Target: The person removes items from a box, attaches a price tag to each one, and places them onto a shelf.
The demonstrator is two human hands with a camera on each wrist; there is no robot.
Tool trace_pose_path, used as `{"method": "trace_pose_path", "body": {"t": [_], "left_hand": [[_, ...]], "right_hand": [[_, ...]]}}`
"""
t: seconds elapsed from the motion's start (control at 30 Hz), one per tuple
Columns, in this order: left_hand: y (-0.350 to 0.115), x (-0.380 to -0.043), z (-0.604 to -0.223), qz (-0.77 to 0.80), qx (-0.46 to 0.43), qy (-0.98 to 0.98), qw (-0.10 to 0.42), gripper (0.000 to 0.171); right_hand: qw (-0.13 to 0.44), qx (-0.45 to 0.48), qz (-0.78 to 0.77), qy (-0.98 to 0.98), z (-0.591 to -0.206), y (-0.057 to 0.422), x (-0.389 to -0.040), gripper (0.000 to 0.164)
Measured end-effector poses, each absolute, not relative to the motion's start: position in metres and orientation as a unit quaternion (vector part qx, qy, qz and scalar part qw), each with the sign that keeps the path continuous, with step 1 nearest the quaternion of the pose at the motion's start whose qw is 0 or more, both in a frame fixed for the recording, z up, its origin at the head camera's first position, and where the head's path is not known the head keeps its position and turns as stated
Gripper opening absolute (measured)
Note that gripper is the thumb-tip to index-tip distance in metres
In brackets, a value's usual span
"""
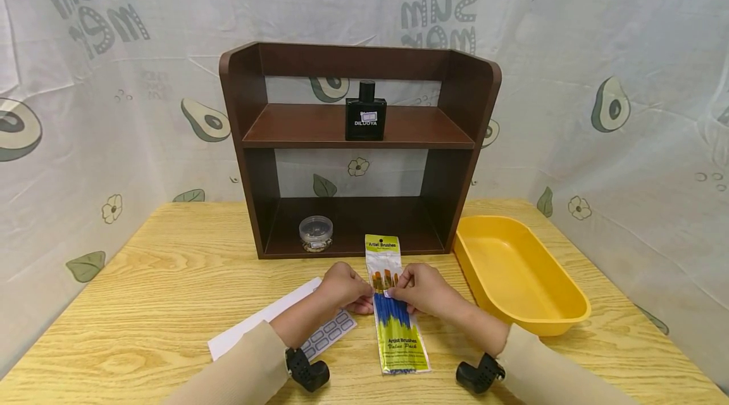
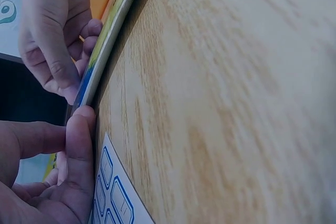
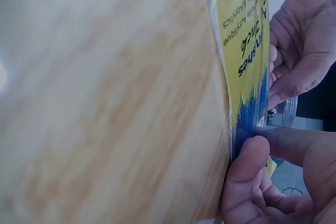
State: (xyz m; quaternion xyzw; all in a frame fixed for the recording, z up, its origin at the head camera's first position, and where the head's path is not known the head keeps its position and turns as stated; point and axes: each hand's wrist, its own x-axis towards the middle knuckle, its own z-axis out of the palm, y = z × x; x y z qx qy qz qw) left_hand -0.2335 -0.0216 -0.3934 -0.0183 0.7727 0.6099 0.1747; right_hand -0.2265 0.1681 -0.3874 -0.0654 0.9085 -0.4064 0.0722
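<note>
A flat pack of artist brushes (image 1: 401, 345) with blue handles and a yellow-green printed wrapper lies on the table. A small white label (image 1: 389, 293) sits on its front, over the brushes. My left hand (image 1: 344, 288) pinches the left edge of the pack between thumb and fingers. On the opposite side, my right hand (image 1: 427, 289) grips the right edge, with a fingertip against the label. Partly beneath my left forearm is a sheet of blue-outlined labels (image 1: 329, 332), next to a white strip (image 1: 264, 316). Both hands also show up close in the left wrist view.
Behind the pack stands a dark brown two-tier shelf (image 1: 359, 126). It bears a black perfume bottle (image 1: 366, 123) above and a clear round jar (image 1: 316, 232) below. A yellow plastic tub (image 1: 521, 272) is on the right of the wooden table (image 1: 171, 278).
</note>
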Motion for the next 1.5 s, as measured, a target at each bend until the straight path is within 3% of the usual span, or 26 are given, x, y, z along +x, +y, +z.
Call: {"method": "trace_pose_path", "body": {"t": [0.47,0.93,1.5], "left_hand": [[-0.0214,-0.2318,-0.3918,0.609,-0.016,0.775,0.170,0.013],[-0.0233,-0.2310,-0.3919,0.627,-0.008,0.760,0.169,0.012],[-0.0215,-0.2242,-0.3862,0.625,0.004,0.760,0.178,0.005]], "right_hand": [[0.090,-0.075,-0.425,0.898,-0.3873,0.1727,-0.2272,0.015],[0.071,-0.092,-0.398,0.910,-0.3892,0.1683,-0.2269,0.027],[0.086,-0.091,-0.417,0.900,-0.3893,0.1721,-0.2261,0.024]]}}
